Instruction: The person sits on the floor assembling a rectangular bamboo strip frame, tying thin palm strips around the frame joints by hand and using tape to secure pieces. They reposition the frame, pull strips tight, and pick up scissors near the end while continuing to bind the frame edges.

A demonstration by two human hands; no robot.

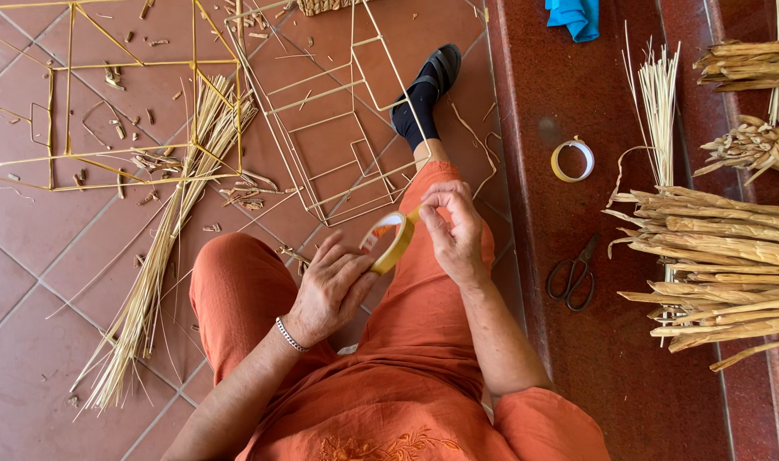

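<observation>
1. Terracotta floor tiles (pixel 31 282) are filling the left of the view, scattered with short straw offcuts, and a darker red step (pixel 611 367) is running down the right side.
2. Sitting over the tiles is a person in orange clothing, one leg stretching forward and ending in a black sock and sandal (pixel 425 90).
3. Left hand (pixel 329 286) is cradling a roll of yellowish tape (pixel 388 242) above the lap, fingers curling round its lower edge, so that grip is closing on the roll itself; a silver bracelet (pixel 290 335) is circling the wrist.
4. Right hand (pixel 454 229) is sitting just beside the roll's upper right, thumb and fingertips pinching narrowly at the loose tape end, which is running straight off the roll.
5. On the floor ahead, a thin wire frame (pixel 338 128) of rectangles is lying flat, and a second, larger frame wrapped in yellow (pixel 69 111) is lying well to the left.
6. Between them a long bundle of pale straw (pixel 163 248) is slanting down across the tiles, fanning out at its lower end.
7. Over on the step, a second tape roll (pixel 572 160) is lying flat, well apart from both hands.
8. Black-handled scissors (pixel 573 273) are resting on the step near the right forearm.
9. Bundles of dried reed stalks (pixel 714 256) are stacking up along the right edge, with thin straw sticks (pixel 656 94) standing beside them and a blue cloth (pixel 574 17) showing at the top.
</observation>
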